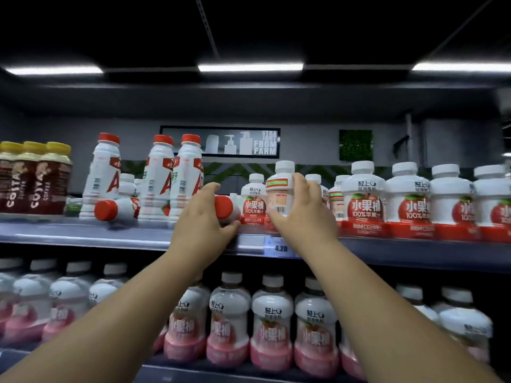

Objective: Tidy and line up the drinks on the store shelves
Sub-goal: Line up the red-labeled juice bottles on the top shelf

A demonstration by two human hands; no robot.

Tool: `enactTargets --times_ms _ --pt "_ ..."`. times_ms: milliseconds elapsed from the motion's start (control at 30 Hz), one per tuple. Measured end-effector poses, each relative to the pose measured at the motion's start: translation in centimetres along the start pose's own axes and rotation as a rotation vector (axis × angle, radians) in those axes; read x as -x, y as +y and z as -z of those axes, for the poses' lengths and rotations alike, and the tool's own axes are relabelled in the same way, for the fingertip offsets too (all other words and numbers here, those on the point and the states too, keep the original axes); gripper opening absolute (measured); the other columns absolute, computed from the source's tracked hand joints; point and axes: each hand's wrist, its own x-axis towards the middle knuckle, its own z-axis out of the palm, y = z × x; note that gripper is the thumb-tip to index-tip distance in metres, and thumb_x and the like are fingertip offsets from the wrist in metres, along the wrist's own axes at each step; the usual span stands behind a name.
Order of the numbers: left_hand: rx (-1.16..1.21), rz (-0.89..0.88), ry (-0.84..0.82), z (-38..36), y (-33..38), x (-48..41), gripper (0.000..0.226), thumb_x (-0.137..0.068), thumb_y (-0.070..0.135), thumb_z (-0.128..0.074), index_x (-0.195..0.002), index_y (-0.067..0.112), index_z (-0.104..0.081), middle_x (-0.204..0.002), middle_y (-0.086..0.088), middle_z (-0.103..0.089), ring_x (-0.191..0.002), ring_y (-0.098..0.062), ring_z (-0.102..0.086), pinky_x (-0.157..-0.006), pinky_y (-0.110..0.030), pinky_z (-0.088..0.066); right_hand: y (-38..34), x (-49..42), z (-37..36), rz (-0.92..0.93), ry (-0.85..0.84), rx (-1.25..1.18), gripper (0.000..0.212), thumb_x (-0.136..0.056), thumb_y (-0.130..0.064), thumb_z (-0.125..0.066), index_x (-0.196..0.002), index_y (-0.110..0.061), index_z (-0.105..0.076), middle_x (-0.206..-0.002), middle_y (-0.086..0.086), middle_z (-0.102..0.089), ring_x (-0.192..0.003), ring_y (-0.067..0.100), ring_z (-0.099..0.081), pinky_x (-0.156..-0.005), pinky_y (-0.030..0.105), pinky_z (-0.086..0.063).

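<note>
My right hand [300,210] grips a white-capped apple juice bottle [280,189], held slightly above the upper shelf [83,234] with its back label and barcode facing me. My left hand [200,217] curls round a red-capped white bottle [224,207] that lies on its side on that shelf. Another red-capped bottle [116,209] lies on its side further left, in front of three upright red-capped bottles [159,178]. Upright apple juice bottles [363,200] stand in a row to the right.
Three brown coffee bottles with yellow caps [33,178] stand at the far left of the upper shelf. A price tag [279,246] reading 4.20 sits on the shelf edge. The lower shelf holds rows of pink-bottomed drink bottles [272,324].
</note>
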Motion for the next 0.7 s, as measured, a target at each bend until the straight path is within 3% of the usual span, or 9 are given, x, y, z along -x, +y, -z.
enactTargets --times_ms 133,300,400,500,567,700 --pt "0.062 -0.026 0.018 -0.4 -0.7 -0.8 0.079 -0.078 0.041 -0.079 -0.142 0.029 -0.034 -0.125 0.002 -0.056 -0.115 -0.023 -0.053 -0.091 -0.04 -0.044 -0.3 -0.5 -0.4 -0.059 -0.018 0.054 0.087 -0.088 -0.062 -0.056 -0.152 -0.026 -0.01 -0.146 0.007 -0.036 -0.115 0.034 -0.056 -0.083 0.043 -0.05" --pt "0.043 -0.157 0.09 -0.3 -0.6 -1.2 0.075 -0.081 0.031 -0.078 -0.143 0.023 -0.036 -0.13 -0.003 -0.051 -0.119 -0.024 -0.049 -0.097 -0.038 -0.041 -0.6 -0.7 0.0 -0.121 -0.048 0.019 0.096 -0.087 -0.061 -0.059 -0.155 -0.026 -0.002 -0.147 0.009 -0.035 -0.123 0.033 -0.051 -0.086 0.041 -0.045" --pt "0.012 -0.314 0.216 0.1 0.3 -1.3 0.074 -0.075 0.017 -0.077 -0.139 0.015 -0.041 -0.125 -0.01 -0.053 -0.113 -0.028 -0.048 -0.098 -0.036 -0.037 -0.3 -0.5 0.4 -0.127 -0.032 -0.037 0.099 -0.086 -0.056 -0.063 -0.155 -0.028 0.001 -0.148 0.009 -0.034 -0.123 0.032 -0.051 -0.092 0.041 -0.045" --pt "0.036 -0.549 0.302 0.1 2.1 -0.7 0.062 -0.076 0.02 -0.067 -0.132 0.008 -0.044 -0.12 -0.015 -0.055 -0.11 -0.028 -0.048 -0.098 -0.034 -0.037 0.6 -0.5 1.0 -0.104 -0.028 -0.106 0.102 -0.085 -0.048 -0.069 -0.155 -0.029 0.002 -0.15 0.009 -0.036 -0.129 0.029 -0.047 -0.098 0.04 -0.042" --pt "0.091 -0.585 0.211 -0.3 3.6 -0.1 0.06 -0.08 0.026 -0.064 -0.134 0.01 -0.045 -0.123 -0.01 -0.056 -0.11 -0.023 -0.051 -0.096 -0.031 -0.04 0.9 -0.4 1.4 -0.072 -0.063 -0.132 0.104 -0.084 -0.047 -0.071 -0.156 -0.028 0.001 -0.153 0.008 -0.033 -0.136 0.027 -0.04 -0.105 0.041 -0.038" --pt "0.277 -0.379 -0.009 -2.1 6.1 0.2 0.064 -0.083 0.03 -0.07 -0.139 0.022 -0.042 -0.125 0.0 -0.054 -0.113 -0.018 -0.053 -0.096 -0.038 -0.047 1.6 0.4 2.7 0.0 -0.013 -0.149 0.092 -0.083 -0.04 -0.072 -0.156 -0.028 -0.017 -0.154 -0.001 -0.033 -0.135 0.02 -0.041 -0.106 0.037 -0.039"
